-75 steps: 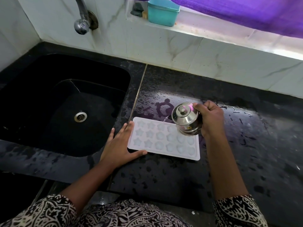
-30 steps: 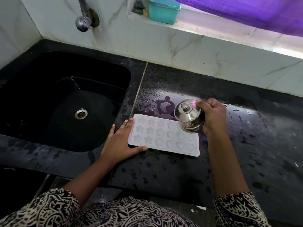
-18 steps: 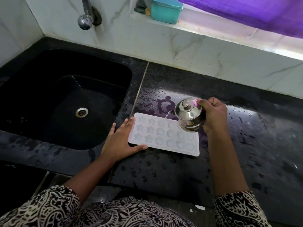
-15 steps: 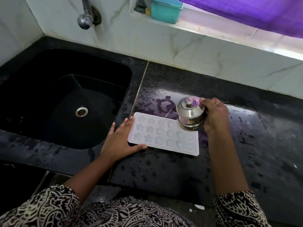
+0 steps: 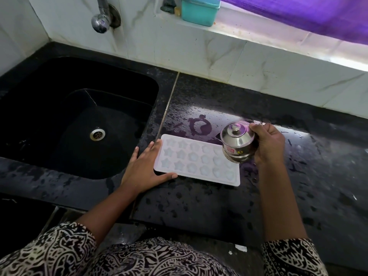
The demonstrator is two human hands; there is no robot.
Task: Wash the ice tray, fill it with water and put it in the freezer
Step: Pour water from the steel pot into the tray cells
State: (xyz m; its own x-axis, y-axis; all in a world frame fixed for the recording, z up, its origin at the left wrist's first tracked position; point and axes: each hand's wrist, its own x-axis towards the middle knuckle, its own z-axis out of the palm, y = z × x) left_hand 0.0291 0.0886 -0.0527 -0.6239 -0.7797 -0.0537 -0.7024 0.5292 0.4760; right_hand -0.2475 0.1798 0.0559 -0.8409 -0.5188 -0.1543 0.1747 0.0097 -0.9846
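The ice tray [image 5: 191, 162] is lying on the desk [image 5: 318, 176], the left hand [image 5: 143, 170] touching its 9 o'clock end with straight fingers; the right hand [image 5: 268, 144] is gripping a pot [image 5: 237, 144] over its 2 o'clock corner.

The ice tray [image 5: 196, 162] is milky white, its moulds stamped in rows of stars and rounder shapes. Over its right end the little steel pot [image 5: 238, 143] shines silver, with a red-and-white label and a small yellow-and-black mark. The counter [image 5: 298, 176] is black stone flecked grey, with a purple sheen beyond the tray. The sink [image 5: 59, 116] on the left is plain black, its drain [image 5: 97, 134] silver. Far back are white wall tiles [image 5: 199, 52] veined brown-grey, a teal box [image 5: 200, 9] and a purple cloth [image 5: 298, 14]. Near, the sleeves [image 5: 292, 257] carry a black-and-cream swirling print.
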